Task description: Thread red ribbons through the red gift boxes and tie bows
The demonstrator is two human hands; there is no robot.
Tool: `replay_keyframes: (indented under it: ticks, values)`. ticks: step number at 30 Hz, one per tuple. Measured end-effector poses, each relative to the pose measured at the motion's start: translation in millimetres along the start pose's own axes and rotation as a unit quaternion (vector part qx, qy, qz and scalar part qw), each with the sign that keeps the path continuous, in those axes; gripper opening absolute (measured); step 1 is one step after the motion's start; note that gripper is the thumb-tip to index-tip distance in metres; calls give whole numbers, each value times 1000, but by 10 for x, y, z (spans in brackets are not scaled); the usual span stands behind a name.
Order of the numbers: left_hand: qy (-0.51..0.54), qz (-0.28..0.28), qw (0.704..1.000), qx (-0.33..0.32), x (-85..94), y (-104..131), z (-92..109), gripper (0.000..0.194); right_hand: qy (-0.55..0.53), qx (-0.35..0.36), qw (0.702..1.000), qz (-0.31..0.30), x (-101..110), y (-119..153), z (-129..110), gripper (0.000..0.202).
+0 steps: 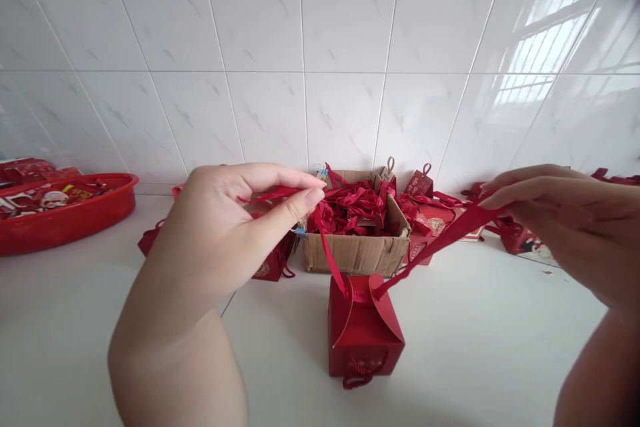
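Note:
A small red gift box (pixel 367 337) stands upright on the white surface in front of me, a twisted red cord loop on its near side. Red ribbon (pixel 447 235) runs through the holes in its two curved top flaps, and its two ends spread upward to either side. My left hand (pixel 250 213) pinches one end between thumb and forefinger, above and left of the box. At the right, my right hand (pixel 555 213) is closed on the other end, which slants up from the box. Some of the right fingers are hidden behind the hand.
Behind the gift box is an open cardboard box (pixel 355 255) full of red ribbons (pixel 357 203), with blue clips on its left side. Several red gift boxes (pixel 435 219) flank it. A red basin (pixel 65 230) of wrapped packets is at far left. White tiled wall (pixel 345 27) rises behind.

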State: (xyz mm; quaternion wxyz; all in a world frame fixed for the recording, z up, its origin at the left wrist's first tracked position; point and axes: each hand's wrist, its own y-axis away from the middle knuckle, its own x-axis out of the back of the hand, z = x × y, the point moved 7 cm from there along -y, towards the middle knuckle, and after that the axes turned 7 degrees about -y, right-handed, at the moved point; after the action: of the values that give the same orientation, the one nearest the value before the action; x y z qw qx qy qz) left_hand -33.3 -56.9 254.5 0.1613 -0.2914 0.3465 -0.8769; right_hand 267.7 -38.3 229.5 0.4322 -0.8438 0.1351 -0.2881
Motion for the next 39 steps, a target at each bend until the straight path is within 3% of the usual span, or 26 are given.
replay_keyframes:
  ticks: [3,9,14,17,20,25,27,33,35,39]
  values:
    - [-44,6,999,-8,18,7,7,6,-80,-25,996,4,-60,11,-21,18]
    - [37,-21,999,30,-64,32,-56,15,-121,-77,988,64,-87,20,-53,17]
    - [0,-14,1000,-17,-129,46,74,14,-214,-102,968,78,-181,29,-157,14]
    - [50,-18,998,-27,-202,56,151,12,-227,-115,963,82,-224,47,-195,15]
    - [115,-6,993,-29,-257,50,188,24,-237,-100,962,87,-249,38,-213,18]
    - [166,37,985,-23,-299,5,143,35,-320,-76,940,84,-331,-5,-144,64]
    - [182,39,982,-22,-331,-12,117,32,-348,-84,930,82,-377,-17,-88,72]
    - [160,-4,986,-35,-457,-32,95,9,-395,-73,910,106,-433,-23,-39,22]
    - [156,-15,987,-37,-478,-30,99,4,-407,-54,906,107,-446,-15,-59,16]
    - [147,-14,988,-35,-457,-26,101,12,-404,-35,906,119,-451,13,-68,9]
